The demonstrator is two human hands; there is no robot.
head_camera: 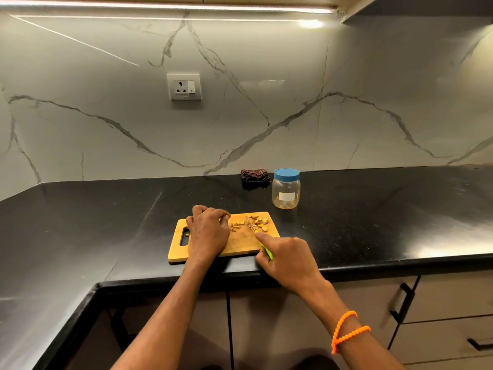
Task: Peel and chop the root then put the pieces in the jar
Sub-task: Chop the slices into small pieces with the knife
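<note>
A folded dark cloth lies on the black counter below a wall socket.

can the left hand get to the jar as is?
Probably not directly: the left hand rests on the board's left part, while the jar stands beyond its right corner, across the knife and pieces.
</note>
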